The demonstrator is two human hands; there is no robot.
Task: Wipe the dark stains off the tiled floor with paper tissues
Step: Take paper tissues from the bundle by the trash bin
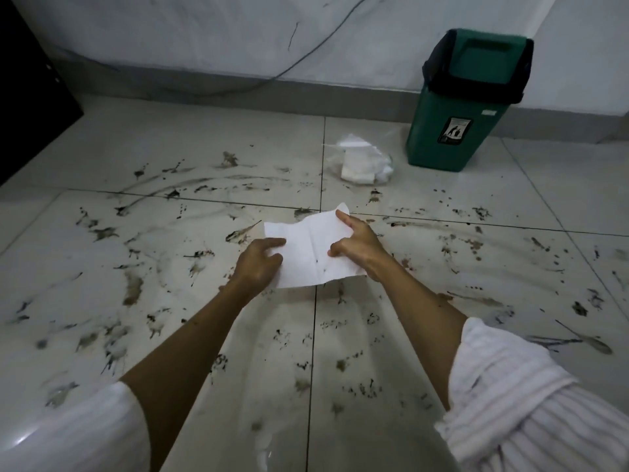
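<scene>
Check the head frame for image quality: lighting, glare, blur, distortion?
Head view: dim, flat light, no hard shadows; a small glare spot on the glossy tiled floor at bottom left; wide-angle bending shows in the grout lines and bin; the tissue and both hands, left and right, are fairly sharp, the sleeves soft.

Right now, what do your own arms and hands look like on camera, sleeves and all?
Both forearms are bare, with no gloves, rings or watch showing. The left hand and right hand are uncovered. Each arm wears a white sleeve with faint stripes, pushed up toward the elbow: the left sleeve and the right sleeve.
</scene>
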